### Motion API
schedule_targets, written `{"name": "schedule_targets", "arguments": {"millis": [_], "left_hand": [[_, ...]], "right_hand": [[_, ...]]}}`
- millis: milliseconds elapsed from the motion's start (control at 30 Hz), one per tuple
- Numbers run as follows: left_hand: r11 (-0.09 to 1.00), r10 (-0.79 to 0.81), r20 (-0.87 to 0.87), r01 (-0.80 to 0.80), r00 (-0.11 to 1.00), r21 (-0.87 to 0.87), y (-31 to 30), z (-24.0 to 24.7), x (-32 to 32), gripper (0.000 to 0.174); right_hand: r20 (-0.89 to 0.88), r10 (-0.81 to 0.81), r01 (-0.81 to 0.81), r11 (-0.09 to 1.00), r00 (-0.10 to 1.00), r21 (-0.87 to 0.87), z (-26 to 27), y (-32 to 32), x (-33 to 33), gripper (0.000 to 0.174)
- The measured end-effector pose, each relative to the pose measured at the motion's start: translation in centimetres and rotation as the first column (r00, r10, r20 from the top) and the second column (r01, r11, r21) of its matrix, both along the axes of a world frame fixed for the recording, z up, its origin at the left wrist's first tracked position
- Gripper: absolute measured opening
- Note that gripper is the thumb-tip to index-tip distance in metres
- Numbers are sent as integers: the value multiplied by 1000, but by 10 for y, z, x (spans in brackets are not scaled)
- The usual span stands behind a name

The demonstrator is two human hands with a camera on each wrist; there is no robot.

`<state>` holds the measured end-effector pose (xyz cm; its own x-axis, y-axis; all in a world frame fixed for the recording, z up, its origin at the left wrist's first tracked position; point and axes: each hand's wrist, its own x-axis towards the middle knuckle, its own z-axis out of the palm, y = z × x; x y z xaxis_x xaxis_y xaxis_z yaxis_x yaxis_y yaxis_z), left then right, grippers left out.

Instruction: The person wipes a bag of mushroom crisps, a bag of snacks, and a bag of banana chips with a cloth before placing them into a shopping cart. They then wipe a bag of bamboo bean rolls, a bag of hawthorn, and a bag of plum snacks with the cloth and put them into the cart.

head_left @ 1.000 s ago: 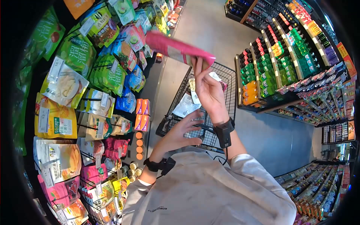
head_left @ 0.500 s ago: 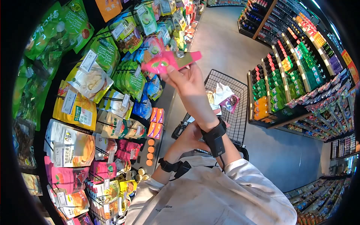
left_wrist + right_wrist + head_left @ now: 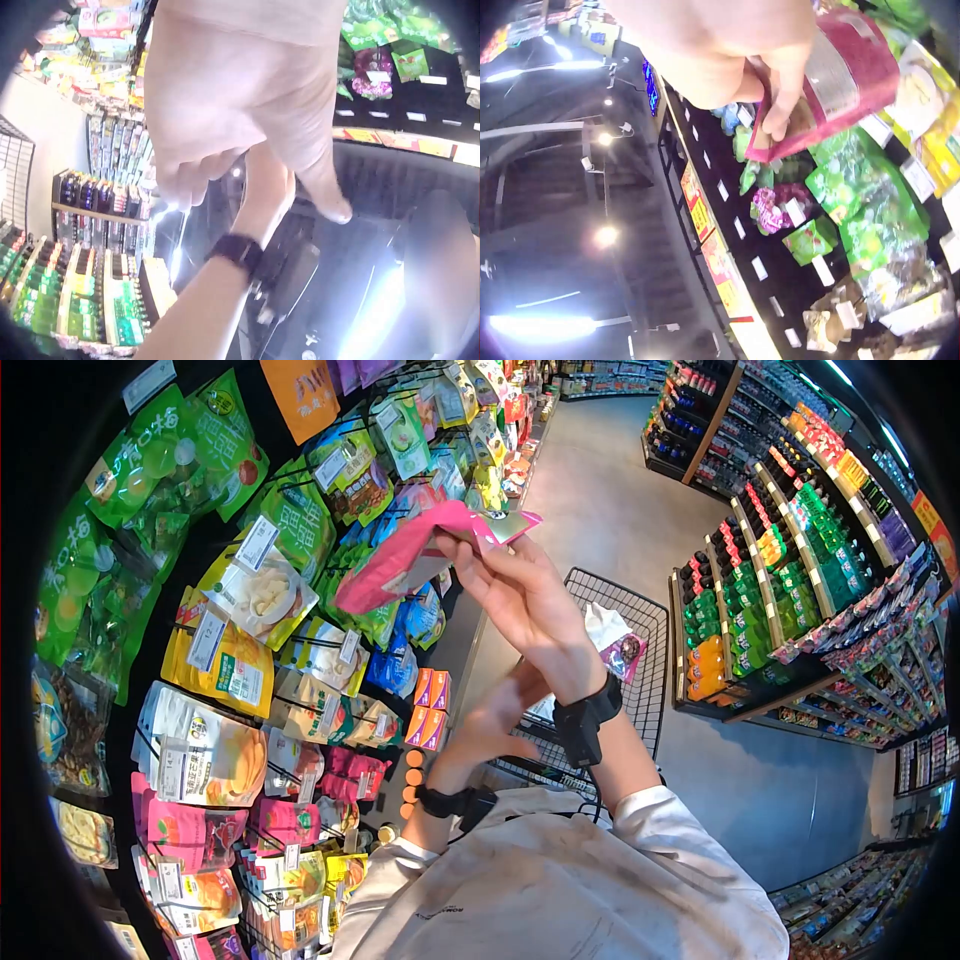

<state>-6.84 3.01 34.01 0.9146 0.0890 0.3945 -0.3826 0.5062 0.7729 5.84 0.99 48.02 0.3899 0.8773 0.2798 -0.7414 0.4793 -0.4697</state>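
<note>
A pink snack bag [image 3: 400, 555] is pinched at one end by the right hand [image 3: 530, 600], high in front of the hanging packets. In the right wrist view the thumb and fingers of the right hand [image 3: 735, 52] grip the edge of the same bag [image 3: 855, 75], whose pale label panel shows. The left hand [image 3: 490, 725], blurred, is lower, near the right forearm and above the cart's handle end, with no item visible in it. The left wrist view shows the left hand [image 3: 240, 97] with its thumb spread and its fingers slightly bent.
A wire shopping cart [image 3: 655, 660] stands ahead, holding a white item [image 3: 606, 625] and a purple-pink packet [image 3: 624, 654]. Packets on hooks, such as a yellow bag [image 3: 225, 665], fill the left side. Bottle shelves [image 3: 745, 610] stand to the right, beyond the aisle floor [image 3: 600, 480].
The pink bag has swung toward the hanging packets and its far end now tilts down. The left hand has moved back from the cart toward the body. The view has shifted, moving the shelves rightward.
</note>
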Motion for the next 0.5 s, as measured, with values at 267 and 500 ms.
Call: {"name": "schedule_targets", "arguments": {"millis": [267, 500], "left_hand": [[749, -64, -60, 8, 996, -663, 70, 54, -52, 99], [362, 124, -74, -115, 989, -925, 89, 16, -23, 47]], "right_hand": [[329, 229, -146, 955, 916, -259, -22, -41, 20, 53], [441, 304, -129, 914, 844, -383, -64, -54, 45, 60]]}}
